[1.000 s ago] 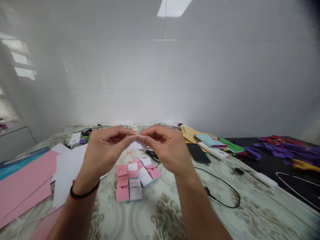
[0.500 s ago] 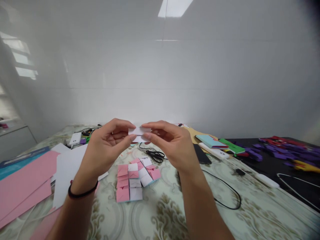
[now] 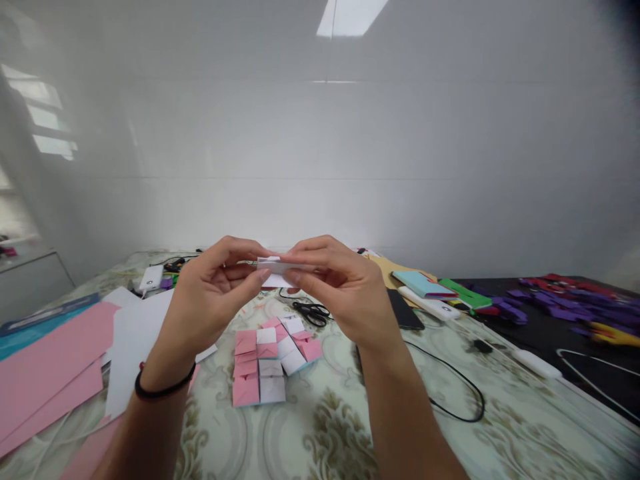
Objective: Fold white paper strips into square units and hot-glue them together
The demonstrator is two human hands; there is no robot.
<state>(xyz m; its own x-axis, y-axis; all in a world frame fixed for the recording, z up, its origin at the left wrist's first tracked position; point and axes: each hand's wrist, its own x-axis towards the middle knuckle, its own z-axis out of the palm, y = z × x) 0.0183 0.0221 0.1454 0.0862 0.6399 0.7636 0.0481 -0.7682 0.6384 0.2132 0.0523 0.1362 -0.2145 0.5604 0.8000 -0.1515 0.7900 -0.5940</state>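
Note:
Between my two hands, raised above the table, is a small folded white paper (image 3: 276,273) with a pink strip along its lower edge. My left hand (image 3: 217,287) pinches its left end between thumb and fingers. On the right side, my right hand (image 3: 343,287) grips the other end, its fingers lying along the top edge and its thumb on the face. Below the hands lie folded pink and white paper pieces (image 3: 259,367), set in blocks, with another angled group (image 3: 293,347) touching them on the right.
Pink sheets (image 3: 55,360) and white sheets (image 3: 140,340) spread at left. Black scissors (image 3: 313,312) lie behind the folded pieces. At right are a black flat object (image 3: 403,310), a blue pad (image 3: 423,283), a black cable (image 3: 465,380) and purple pieces (image 3: 565,303).
The paper's upper part has tilted or folded, showing a narrower band on top. My right fingers have shifted left along its top edge; my left hand has barely moved.

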